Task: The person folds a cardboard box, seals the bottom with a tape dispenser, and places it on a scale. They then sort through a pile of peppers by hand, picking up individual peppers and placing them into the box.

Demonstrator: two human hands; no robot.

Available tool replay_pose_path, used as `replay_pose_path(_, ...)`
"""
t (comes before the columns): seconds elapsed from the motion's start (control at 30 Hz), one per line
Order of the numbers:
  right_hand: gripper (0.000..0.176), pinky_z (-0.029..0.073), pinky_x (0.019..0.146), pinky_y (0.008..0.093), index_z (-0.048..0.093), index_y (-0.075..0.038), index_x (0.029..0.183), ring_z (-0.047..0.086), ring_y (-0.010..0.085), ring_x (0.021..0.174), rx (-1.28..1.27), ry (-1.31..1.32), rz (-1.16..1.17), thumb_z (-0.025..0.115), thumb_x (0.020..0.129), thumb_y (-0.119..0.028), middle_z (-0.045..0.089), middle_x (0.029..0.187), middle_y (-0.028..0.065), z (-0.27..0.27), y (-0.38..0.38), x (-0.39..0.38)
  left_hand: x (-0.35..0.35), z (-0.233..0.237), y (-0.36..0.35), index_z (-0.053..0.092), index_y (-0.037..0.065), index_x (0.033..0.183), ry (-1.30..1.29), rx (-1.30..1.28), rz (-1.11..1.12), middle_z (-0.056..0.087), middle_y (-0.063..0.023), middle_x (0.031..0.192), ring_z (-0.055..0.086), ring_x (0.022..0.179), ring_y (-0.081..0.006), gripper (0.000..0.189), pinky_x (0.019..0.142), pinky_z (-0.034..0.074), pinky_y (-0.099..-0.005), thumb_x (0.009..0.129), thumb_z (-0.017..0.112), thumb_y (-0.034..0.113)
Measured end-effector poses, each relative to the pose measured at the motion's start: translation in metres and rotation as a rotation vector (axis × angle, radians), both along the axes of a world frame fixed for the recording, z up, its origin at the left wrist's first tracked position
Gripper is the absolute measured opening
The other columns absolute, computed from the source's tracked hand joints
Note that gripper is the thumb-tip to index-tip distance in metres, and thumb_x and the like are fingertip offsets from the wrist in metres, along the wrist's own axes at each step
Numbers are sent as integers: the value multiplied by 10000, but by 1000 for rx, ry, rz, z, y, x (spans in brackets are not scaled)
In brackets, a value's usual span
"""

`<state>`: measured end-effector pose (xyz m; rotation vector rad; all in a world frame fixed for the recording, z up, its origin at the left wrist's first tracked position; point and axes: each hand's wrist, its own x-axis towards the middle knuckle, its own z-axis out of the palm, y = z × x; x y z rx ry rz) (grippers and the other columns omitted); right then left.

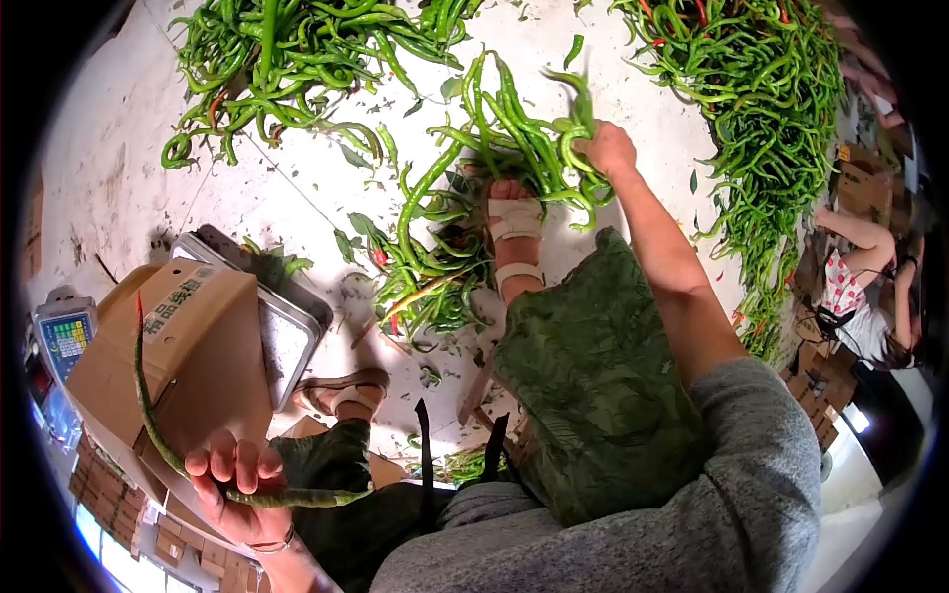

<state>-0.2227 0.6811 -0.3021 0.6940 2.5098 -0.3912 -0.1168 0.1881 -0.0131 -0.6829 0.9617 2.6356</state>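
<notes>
My left hand (237,476), low on the left near the cardboard box, is closed round one long chili pepper (146,400), dark green with a reddish tip pointing up. Farther out, my right hand (608,150) grips several green chili peppers (576,111); some blur there, and its fingertips are partly hidden. Just beside it, more loose green peppers (514,124) lie on the floor around my sandalled foot. A smaller heap (430,267) of peppers, leaves and a few red bits sits between my feet.
Big heaps of green peppers lie at the upper left (287,59) and along the right (761,128). A cardboard box (188,346) rests on a metal platform scale (292,331) with a keypad display (67,341). Another person (860,287) is at the far right, near stacked cartons (820,390).
</notes>
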Motion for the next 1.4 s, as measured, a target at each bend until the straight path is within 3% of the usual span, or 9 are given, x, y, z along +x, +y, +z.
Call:
replay_pose_path(0.13, 305, 459, 800, 359, 660, -106, 942, 581, 291, 866, 20, 232, 102, 690, 661, -220, 600, 952, 123, 1, 23, 9, 0, -1, -1, 569, 98, 996, 11, 33, 8, 410, -14, 821, 439, 683, -148, 136, 726, 416, -349, 909, 492, 168)
replay_pose_path(0.2, 265, 465, 771, 316, 635, -32, 918, 593, 236, 816, -270, 490, -72, 631, 665, -109, 606, 900, 124, 4, 37, 7, 2, -1, -2, 570, 94, 996, 3, 17, 11, 410, -16, 821, 443, 684, -150, 138, 728, 419, -352, 908, 492, 166)
replay_pose_path(0.33, 334, 473, 724, 268, 620, -52, 1027, 604, 169, 746, -704, 400, -162, 549, 705, -5, 642, 819, 72, 33, 43, -9, 2, -1, -1, 574, 91, 1010, 3, 26, -7, 415, -18, 822, 456, 696, -152, 150, 736, 427, -360, 910, 489, 163)
replay_pose_path(0.43, 404, 461, 796, 354, 618, -213, 1092, 565, 283, 887, -239, 332, 348, 638, 711, -80, 574, 962, 101, 10, 30, -16, 1, -1, -2, 577, 92, 1000, 0, 33, -2, 416, -17, 821, 455, 696, -153, 145, 737, 425, -356, 910, 488, 164)
replay_pose_path(0.63, 350, 431, 846, 372, 637, -148, 1012, 510, 276, 992, 188, 281, 332, 678, 667, -109, 550, 1000, 109, -28, 9, -12, -1, -3, 0, 585, 94, 989, -14, 34, -3, 422, -14, 818, 453, 694, -151, 135, 733, 419, -344, 903, 504, 158)
replay_pose_path(0.73, 344, 406, 872, 374, 639, -112, 1003, 487, 289, 1019, 238, 474, 470, 685, 663, -137, 554, 1011, 113, 6, 11, -17, 0, -3, -1, 585, 94, 991, -19, 39, 7, 429, -13, 821, 453, 693, -147, 131, 732, 420, -344, 898, 513, 152)
replay_pose_path(0.9, 318, 426, 848, 397, 623, -49, 930, 585, 323, 873, -19, 87, 289, 629, 699, -268, 624, 918, 175, 77, -22, -21, -1, -2, -1, 585, 90, 988, -20, 53, 8, 435, -15, 825, 459, 685, -146, 130, 736, 426, -348, 899, 511, 149)
replay_pose_path(1.07, 484, 461, 779, 420, 488, -97, 1143, 582, 337, 907, -150, -27, 266, 658, 712, -238, 591, 975, 191, 6, -64, 3, 1, 0, -2, 591, 91, 986, -19, 61, 7, 439, -13, 820, 462, 677, -144, 132, 735, 427, -345, 898, 511, 149)
replay_pose_path(1.4, 344, 451, 837, 390, 594, -78, 1025, 440, 327, 1023, 72, 29, 225, 649, 688, -117, 384, 1132, 136, 1, -106, -5, 6, 6, 0, 590, 104, 986, 7, 82, 2, 456, -13, 832, 480, 691, -151, 134, 747, 422, -357, 900, 506, 163)
